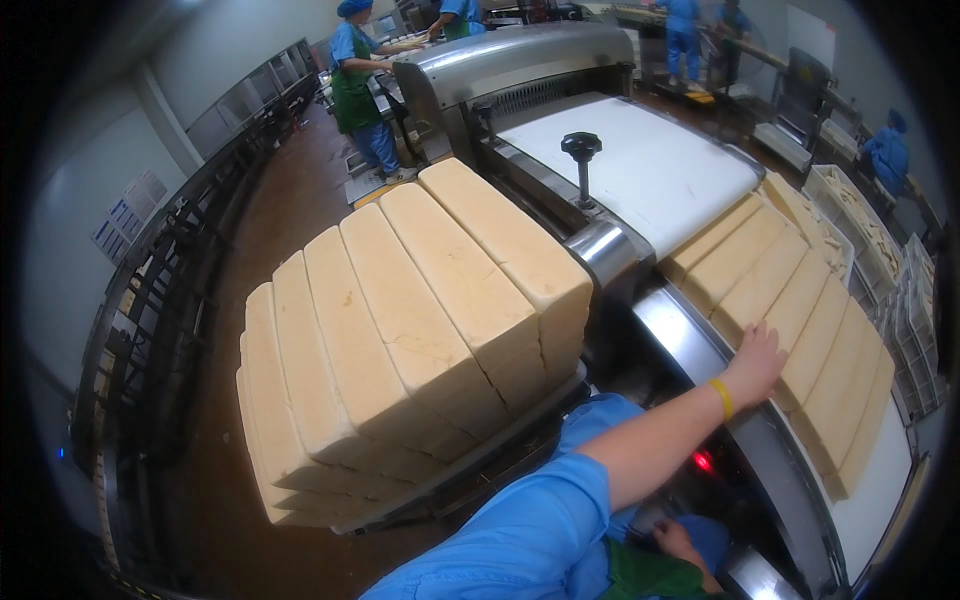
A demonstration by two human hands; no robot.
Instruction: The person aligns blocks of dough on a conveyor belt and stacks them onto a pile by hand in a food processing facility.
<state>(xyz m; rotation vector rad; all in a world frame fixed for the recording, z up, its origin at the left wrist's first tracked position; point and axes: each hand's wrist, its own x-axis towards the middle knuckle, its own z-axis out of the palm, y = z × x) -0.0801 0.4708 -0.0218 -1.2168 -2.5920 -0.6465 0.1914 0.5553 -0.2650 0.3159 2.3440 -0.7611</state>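
My left hand (758,366), with a yellow band at the wrist, lies on the near ends of the long pale blocks (790,300) lined up side by side on the right-hand conveyor. Its fingers are slightly apart and rest on the block surface. Low by my green apron is my right hand (678,541), small and in shadow; its fingers and anything in them are unclear. A big stack of similar cream blocks (420,330), several layers high, stands left of the machine on a pale tray.
A steel machine (520,62) with a white belt (640,165) and a black knob (581,147) stands ahead. White crates (850,215) line the right. A person in a green apron (355,95) works at the back left; other people in blue are farther off. Dark racks (150,300) run along the left.
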